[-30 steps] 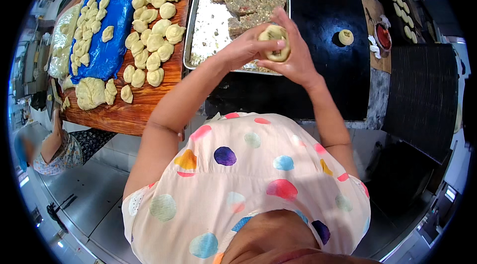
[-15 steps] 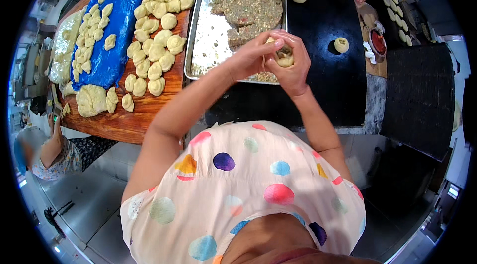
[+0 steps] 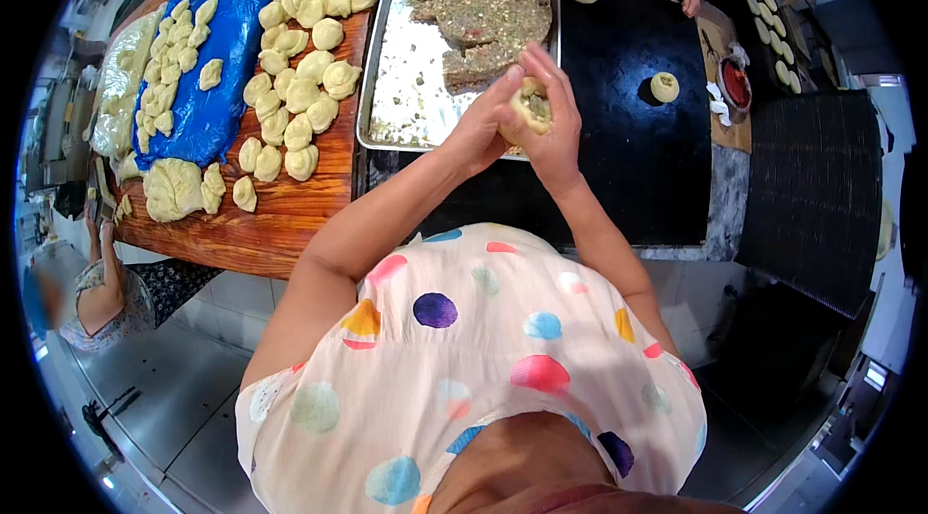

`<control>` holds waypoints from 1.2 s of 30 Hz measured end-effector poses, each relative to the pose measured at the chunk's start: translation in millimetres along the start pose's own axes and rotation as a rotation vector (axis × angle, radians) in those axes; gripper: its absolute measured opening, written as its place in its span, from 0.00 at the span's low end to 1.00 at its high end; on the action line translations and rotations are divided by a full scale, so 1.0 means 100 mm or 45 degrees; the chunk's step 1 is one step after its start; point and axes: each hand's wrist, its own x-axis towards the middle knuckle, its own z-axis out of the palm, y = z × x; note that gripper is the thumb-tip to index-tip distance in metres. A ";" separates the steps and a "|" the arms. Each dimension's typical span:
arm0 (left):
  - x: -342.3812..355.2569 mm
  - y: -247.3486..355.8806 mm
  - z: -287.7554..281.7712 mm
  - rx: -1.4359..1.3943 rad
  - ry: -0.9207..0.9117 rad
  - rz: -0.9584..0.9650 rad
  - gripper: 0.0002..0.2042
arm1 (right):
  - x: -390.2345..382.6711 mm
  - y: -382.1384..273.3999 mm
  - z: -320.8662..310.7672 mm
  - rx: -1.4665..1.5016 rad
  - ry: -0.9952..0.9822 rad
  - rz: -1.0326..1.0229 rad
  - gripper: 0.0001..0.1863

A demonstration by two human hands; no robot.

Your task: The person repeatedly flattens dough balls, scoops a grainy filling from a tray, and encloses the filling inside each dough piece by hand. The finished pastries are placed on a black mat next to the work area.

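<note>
- Your left hand [image 3: 483, 130] curls part-closed against one side of the filled dough [image 3: 527, 115]; your right hand [image 3: 558, 133] cups the other.
- It sits above the tray's near edge, filling [image 3: 536, 105] exposed.
- You seem to be closing it; next calls for pinching the rim together.

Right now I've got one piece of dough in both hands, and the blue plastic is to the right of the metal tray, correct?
Not quite: the blue plastic lies left of the metal tray, as the head view shows. Your left hand and right hand do hold one piece of dough.
</note>
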 end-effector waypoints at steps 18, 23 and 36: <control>0.07 0.24 -0.09 -0.510 0.066 -0.139 0.21 | 0.15 0.24 -0.06 0.304 -0.322 -0.017 0.07; 0.09 0.05 -0.10 -0.555 0.251 0.196 0.17 | 0.00 0.13 0.19 -0.069 -0.154 -0.205 0.15; 0.17 -0.06 -0.11 -0.582 0.044 0.171 0.24 | -0.04 0.04 0.13 -0.006 -0.058 -0.106 0.11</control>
